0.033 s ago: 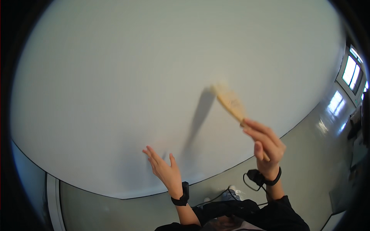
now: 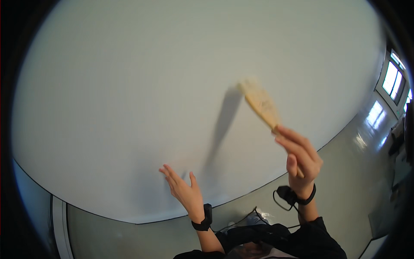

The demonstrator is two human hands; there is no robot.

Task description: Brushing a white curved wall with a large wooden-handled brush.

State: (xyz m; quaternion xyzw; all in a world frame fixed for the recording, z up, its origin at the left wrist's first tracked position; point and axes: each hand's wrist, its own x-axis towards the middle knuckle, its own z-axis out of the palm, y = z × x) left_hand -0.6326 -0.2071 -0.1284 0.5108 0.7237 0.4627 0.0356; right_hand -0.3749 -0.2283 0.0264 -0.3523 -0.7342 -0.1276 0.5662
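Note:
A broad white wall (image 2: 129,77) fills most of my view. In my right hand (image 2: 304,159) is a wooden brush (image 2: 261,105) with pale bristles, gripped by the handle; its blurred head is raised toward the middle of the wall, casting a long shadow there. Whether the bristles touch the surface I cannot tell. My left hand (image 2: 185,194) is at the wall's lower part, fingers spread and holding nothing, its fingertips on or very close to the surface. Black devices are strapped to both wrists, with a cable at the right one.
The wall's curved bottom edge meets a glossy floor (image 2: 340,172), where my shoes and a cable show. A window (image 2: 392,80) is at the far right, with dark, indistinct objects below it. A pale vertical frame (image 2: 59,224) stands at the lower left.
My right hand and the brush have shifted a little upward and to the right. My left hand has barely moved.

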